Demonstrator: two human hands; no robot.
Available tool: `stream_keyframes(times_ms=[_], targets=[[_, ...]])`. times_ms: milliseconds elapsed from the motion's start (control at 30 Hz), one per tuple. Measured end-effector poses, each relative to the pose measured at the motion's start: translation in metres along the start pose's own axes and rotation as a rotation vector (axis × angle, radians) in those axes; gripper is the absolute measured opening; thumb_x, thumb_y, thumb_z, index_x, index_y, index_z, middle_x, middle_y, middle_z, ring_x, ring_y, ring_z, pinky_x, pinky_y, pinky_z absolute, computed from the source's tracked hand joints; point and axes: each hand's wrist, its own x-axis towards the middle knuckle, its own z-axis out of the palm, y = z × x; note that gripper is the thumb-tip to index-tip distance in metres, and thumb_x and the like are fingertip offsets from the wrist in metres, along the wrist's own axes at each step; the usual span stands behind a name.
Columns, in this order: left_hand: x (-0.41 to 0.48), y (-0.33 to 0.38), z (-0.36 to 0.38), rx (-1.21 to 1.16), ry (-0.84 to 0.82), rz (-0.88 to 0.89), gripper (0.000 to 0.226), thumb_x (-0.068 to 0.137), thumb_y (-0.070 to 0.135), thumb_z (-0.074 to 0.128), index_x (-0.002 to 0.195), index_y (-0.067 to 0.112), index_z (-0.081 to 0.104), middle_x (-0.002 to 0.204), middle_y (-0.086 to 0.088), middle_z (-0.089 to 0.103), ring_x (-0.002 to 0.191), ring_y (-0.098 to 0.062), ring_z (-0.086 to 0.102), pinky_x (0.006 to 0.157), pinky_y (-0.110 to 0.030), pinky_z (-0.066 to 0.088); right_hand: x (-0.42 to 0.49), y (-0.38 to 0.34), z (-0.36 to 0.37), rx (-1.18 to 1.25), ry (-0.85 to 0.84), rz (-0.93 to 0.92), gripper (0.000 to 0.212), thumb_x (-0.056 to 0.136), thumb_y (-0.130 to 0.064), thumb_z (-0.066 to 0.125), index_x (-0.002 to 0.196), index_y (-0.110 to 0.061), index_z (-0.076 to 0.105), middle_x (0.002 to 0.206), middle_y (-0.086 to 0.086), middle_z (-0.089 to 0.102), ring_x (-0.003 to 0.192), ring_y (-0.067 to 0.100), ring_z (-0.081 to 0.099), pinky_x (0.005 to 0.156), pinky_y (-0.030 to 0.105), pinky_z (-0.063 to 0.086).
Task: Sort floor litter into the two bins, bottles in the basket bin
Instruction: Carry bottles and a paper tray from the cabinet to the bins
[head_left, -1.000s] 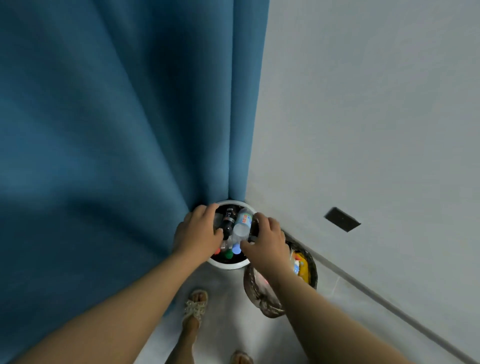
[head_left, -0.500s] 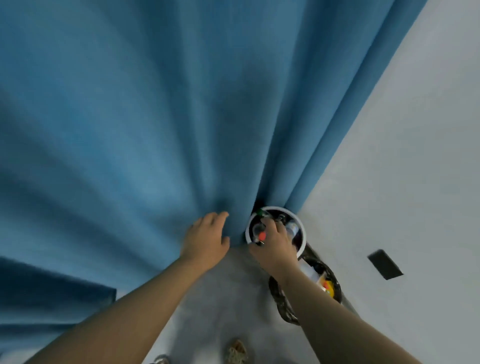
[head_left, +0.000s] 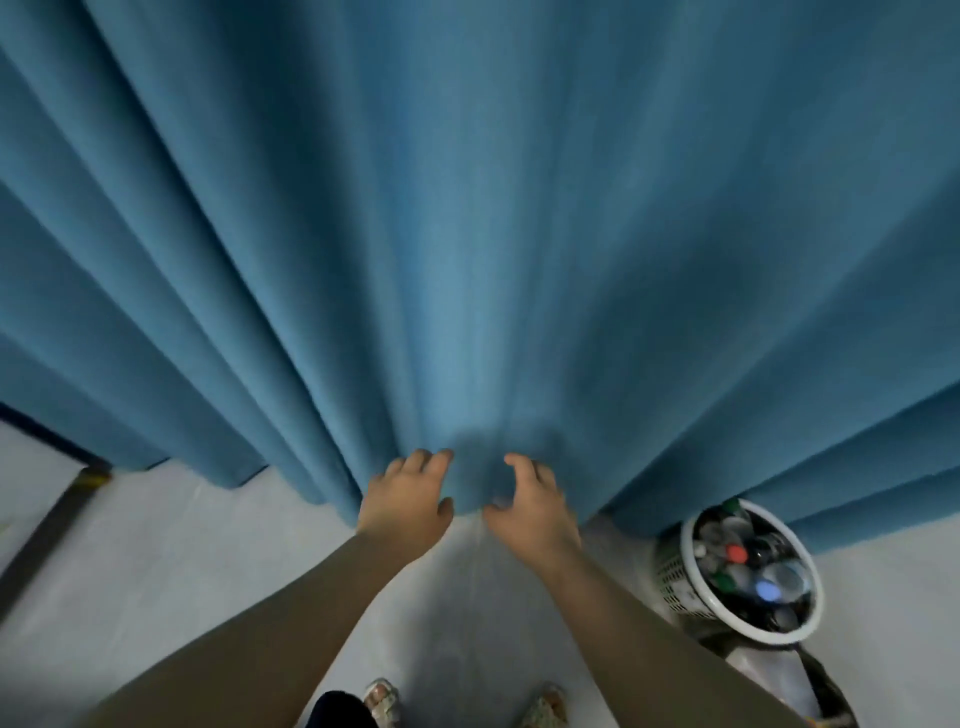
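Bottles sat in basket bin on floor by curtain. Left hand and right hand, left of bin, held nothing, fingers loosely spread at curtain hem.

Curtain ahead, basket bin right

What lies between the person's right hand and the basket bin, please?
In the head view, only the hem of the blue curtain and a stretch of pale floor lie between the right hand and the basket bin; no litter shows there.
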Motion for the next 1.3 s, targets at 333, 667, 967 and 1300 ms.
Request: stream_keyframes(times_ms=[333, 667, 967, 1300], targets=[[-0.078, -0.200, -0.040, -0.095, 0.109, -0.415, 0.056, 0.093, 0.034, 0.043, 0.144, 0.026, 0.022, 0.149, -0.001, 0.033, 0.132, -0.025, 0.037, 0.106, -0.038, 0.033, -0.015, -0.176, 0.132, -0.156, -0.215, -0.336, 0.056, 0.080, -0.033, 0.060, 0.132, -0.026, 0.038, 0.137, 0.000, 0.039, 0.124, 0.024, 0.044, 0.101, 0.035, 0.040], [-0.160, -0.333, -0.056, -0.228, 0.219, -0.860, 0.056, 0.094, 0.034, 0.045, 0.145, 0.027, 0.022, 0.148, -0.002, 0.036, 0.132, -0.024, 0.040, 0.108, -0.038, 0.034, -0.036, -0.315, 0.240, -0.365, -0.468, -0.674, 0.056, 0.085, -0.031, 0.057, 0.136, -0.026, 0.034, 0.142, 0.001, 0.034, 0.126, 0.025, 0.040, 0.102, 0.035, 0.037], [-0.171, -0.457, -0.084, -0.276, 0.315, -1.091, 0.057, 0.094, 0.034, 0.044, 0.145, 0.025, 0.023, 0.148, -0.001, 0.035, 0.133, -0.025, 0.038, 0.110, -0.039, 0.031, -0.013, -0.442, 0.331, -0.450, -0.609, -0.876, 0.056, 0.086, -0.030, 0.058, 0.136, -0.025, 0.034, 0.143, 0.002, 0.032, 0.127, 0.023, 0.040, 0.103, 0.035, 0.039], [-0.169, -0.585, -0.123, -0.333, 0.365, -1.267, 0.055, 0.091, 0.030, 0.043, 0.144, 0.026, 0.026, 0.144, -0.001, 0.040, 0.128, -0.026, 0.042, 0.102, -0.036, 0.035, 0.013, -0.580, 0.410, -0.539, -0.677, -1.034, 0.053, 0.086, -0.029, 0.056, 0.135, -0.024, 0.035, 0.140, 0.002, 0.035, 0.126, 0.024, 0.041, 0.100, 0.034, 0.039]])
